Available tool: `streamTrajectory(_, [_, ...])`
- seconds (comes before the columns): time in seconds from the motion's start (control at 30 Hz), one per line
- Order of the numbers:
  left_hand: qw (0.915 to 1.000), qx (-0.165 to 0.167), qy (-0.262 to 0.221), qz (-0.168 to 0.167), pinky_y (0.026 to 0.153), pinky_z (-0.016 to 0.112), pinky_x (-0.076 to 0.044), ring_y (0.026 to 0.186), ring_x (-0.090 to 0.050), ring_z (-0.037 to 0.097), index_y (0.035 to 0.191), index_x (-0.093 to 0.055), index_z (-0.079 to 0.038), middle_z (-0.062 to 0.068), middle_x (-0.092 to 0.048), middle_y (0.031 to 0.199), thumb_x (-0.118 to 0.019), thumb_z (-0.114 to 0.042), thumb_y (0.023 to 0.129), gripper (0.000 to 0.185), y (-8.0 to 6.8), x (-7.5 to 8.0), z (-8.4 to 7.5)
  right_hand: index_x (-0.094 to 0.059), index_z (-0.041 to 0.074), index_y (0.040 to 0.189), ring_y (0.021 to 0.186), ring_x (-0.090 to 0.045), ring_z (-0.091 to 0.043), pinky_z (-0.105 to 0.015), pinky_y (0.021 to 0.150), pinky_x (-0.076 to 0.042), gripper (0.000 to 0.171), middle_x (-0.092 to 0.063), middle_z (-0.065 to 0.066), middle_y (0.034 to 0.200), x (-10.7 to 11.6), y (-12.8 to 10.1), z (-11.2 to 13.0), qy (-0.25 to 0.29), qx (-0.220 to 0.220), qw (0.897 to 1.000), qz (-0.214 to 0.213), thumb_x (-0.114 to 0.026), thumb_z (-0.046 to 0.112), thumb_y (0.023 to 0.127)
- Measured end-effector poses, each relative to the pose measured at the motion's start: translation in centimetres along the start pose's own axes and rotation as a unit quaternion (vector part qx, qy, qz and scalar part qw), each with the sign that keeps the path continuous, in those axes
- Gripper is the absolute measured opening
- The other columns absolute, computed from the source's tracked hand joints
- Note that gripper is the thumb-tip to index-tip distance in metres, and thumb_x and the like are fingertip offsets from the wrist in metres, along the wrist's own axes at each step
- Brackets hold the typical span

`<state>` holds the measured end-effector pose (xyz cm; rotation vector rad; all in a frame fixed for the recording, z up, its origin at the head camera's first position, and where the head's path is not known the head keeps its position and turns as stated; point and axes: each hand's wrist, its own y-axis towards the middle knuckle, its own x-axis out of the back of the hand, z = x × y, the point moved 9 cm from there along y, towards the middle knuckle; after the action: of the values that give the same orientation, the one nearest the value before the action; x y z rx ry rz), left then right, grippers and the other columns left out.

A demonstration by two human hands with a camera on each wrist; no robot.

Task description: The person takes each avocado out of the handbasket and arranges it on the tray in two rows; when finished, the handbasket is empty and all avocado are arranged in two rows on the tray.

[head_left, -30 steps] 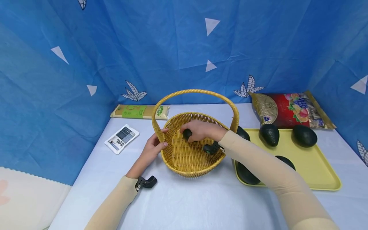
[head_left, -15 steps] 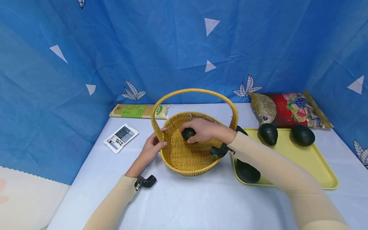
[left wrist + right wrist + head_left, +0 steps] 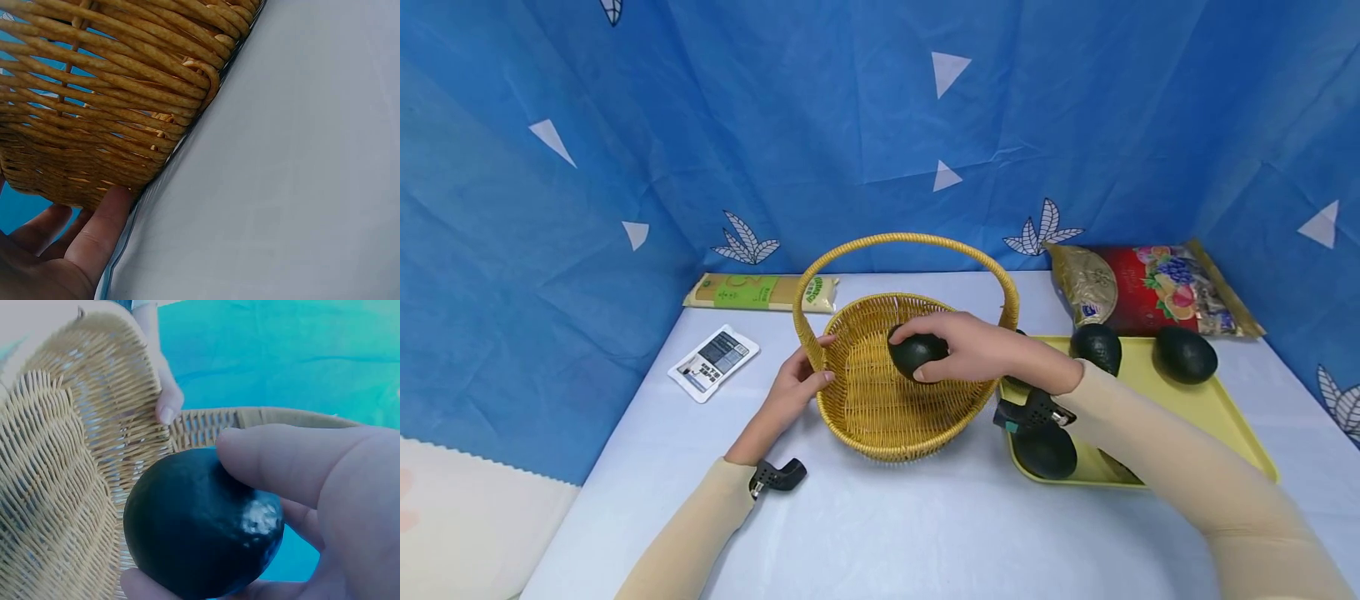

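White tabletop (image 3: 887,525) open in front: right hand (image 3: 977,350) grips avocado (image 3: 916,353) above wicker basket (image 3: 887,417) interior, under the handle; left hand (image 3: 790,392) fingers curled on basket's left rim, yellow tray (image 3: 1217,417) just right.

The head view looks forward and down over the whole table, facing the blue backdrop. The left wrist view sits low against the wicker basket (image 3: 112,94) wall. The right wrist view, very close, shares that basket from inside.
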<state>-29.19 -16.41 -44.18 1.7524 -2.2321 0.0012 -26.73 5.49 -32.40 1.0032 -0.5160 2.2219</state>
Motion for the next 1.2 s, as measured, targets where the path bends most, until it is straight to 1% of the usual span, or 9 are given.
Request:
streamTrajectory(0.13, [1.0, 0.002, 0.0, 0.001, 0.097, 0.018, -0.048, 0.128, -0.054, 0.039, 0.152, -0.045, -0.008, 0.025, -0.048, 0.152, -0.058, -0.003, 0.093, 0.06, 0.0, -0.1, 0.1, -0.058, 0.022, 0.142, 0.126, -0.059, -0.031, -0.044, 0.095, -0.056, 0.05, -0.053, -0.009, 0.151, 0.2, -1.9, 0.0, 0.021, 0.005, 1.0, 0.004, -0.07, 0.018, 0.094])
streamTrajectory(0.3, [1.0, 0.005, -0.001, 0.004, 0.097, 0.017, -0.048, 0.128, -0.054, 0.04, 0.152, -0.045, -0.008, 0.024, -0.047, 0.153, -0.058, -0.004, 0.094, 0.06, 0.0, -0.2, 0.1, -0.058, 0.019, 0.141, 0.118, -0.061, -0.027, -0.033, 0.085, -0.058, 0.049, -0.057, -0.011, 0.144, 0.3, -4.6, 0.0, 0.036, 0.03, 0.999, 0.025, -0.07, 0.016, 0.094])
streamTrajectory(0.4, [1.0, 0.004, 0.002, 0.004, 0.097, 0.017, -0.048, 0.128, -0.054, 0.039, 0.152, -0.045, -0.008, 0.025, -0.047, 0.153, -0.058, -0.003, 0.094, 0.06, -0.1, -0.2, 0.1, -0.058, 0.018, 0.141, 0.115, -0.061, -0.027, -0.029, 0.08, -0.059, 0.048, -0.057, -0.012, 0.142, 0.3, -6.1, -0.4, 0.048, 0.033, 0.998, 0.036, -0.07, 0.015, 0.094])
streamTrajectory(0.67, [1.0, 0.001, 0.005, 0.005, 0.097, 0.018, -0.049, 0.13, -0.053, 0.04, 0.152, -0.045, -0.009, 0.024, -0.047, 0.153, -0.057, -0.005, 0.094, 0.06, -0.2, -0.1, 0.0, -0.059, 0.021, 0.14, 0.112, -0.061, -0.026, -0.027, 0.078, -0.059, 0.045, -0.058, -0.013, 0.138, 0.9, -9.8, -2.1, 0.053, 0.007, 0.998, 0.027, -0.07, 0.026, 0.096])
streamTrajectory(0.93, [1.0, 0.001, 0.007, 0.004, 0.097, 0.018, -0.049, 0.129, -0.054, 0.037, 0.152, -0.045, -0.009, 0.024, -0.048, 0.152, -0.057, -0.005, 0.094, 0.06, -0.2, -0.1, 0.0, -0.059, 0.025, 0.138, 0.106, -0.06, -0.006, -0.027, 0.074, -0.059, 0.044, -0.059, -0.012, 0.141, 1.4, -12.7, -4.3, 0.052, -0.024, 0.998, 0.007, -0.07, 0.032, 0.096])
streamTrajectory(1.0, [1.0, 0.001, 0.008, 0.003, 0.098, 0.018, -0.048, 0.129, -0.054, 0.035, 0.152, -0.045, -0.009, 0.024, -0.048, 0.153, -0.057, -0.004, 0.094, 0.059, -0.2, -0.1, 0.0, -0.059, 0.023, 0.138, 0.094, -0.061, -0.003, -0.026, 0.07, -0.058, 0.044, -0.058, -0.015, 0.142, 1.5, -13.3, -4.8, 0.061, -0.024, 0.998, 0.0, -0.071, 0.029, 0.096])
streamTrajectory(1.07, [1.0, 0.001, 0.008, 0.001, 0.098, 0.018, -0.048, 0.129, -0.054, 0.033, 0.152, -0.045, -0.008, 0.024, -0.048, 0.153, -0.058, -0.003, 0.094, 0.059, -0.1, 0.0, 0.1, -0.059, 0.02, 0.137, 0.077, -0.058, 0.0, -0.024, 0.064, -0.056, 0.044, -0.057, -0.019, 0.142, 1.7, -13.9, -5.3, 0.068, -0.018, 0.997, -0.011, -0.071, 0.025, 0.096])
streamTrajectory(1.13, [1.0, 0.0, 0.007, 0.0, 0.099, 0.018, -0.048, 0.129, -0.054, 0.033, 0.151, -0.045, -0.007, 0.024, -0.048, 0.153, -0.058, -0.003, 0.094, 0.059, -0.1, 0.0, 0.1, -0.059, 0.017, 0.138, 0.061, -0.051, -0.002, -0.024, 0.058, -0.052, 0.044, -0.056, -0.021, 0.141, 1.9, -14.6, -5.8, 0.074, -0.012, 0.997, -0.024, -0.071, 0.019, 0.095])
streamTrajectory(1.2, [1.0, 0.0, 0.005, -0.001, 0.099, 0.017, -0.048, 0.13, -0.053, 0.035, 0.151, -0.045, -0.007, 0.025, -0.048, 0.152, -0.058, -0.002, 0.093, 0.06, -0.1, -0.1, 0.1, -0.058, 0.016, 0.138, 0.05, -0.045, -0.004, -0.024, 0.054, -0.048, 0.045, -0.057, -0.017, 0.138, 2.2, -15.3, -6.6, 0.073, -0.016, 0.996, -0.039, -0.071, 0.016, 0.095])
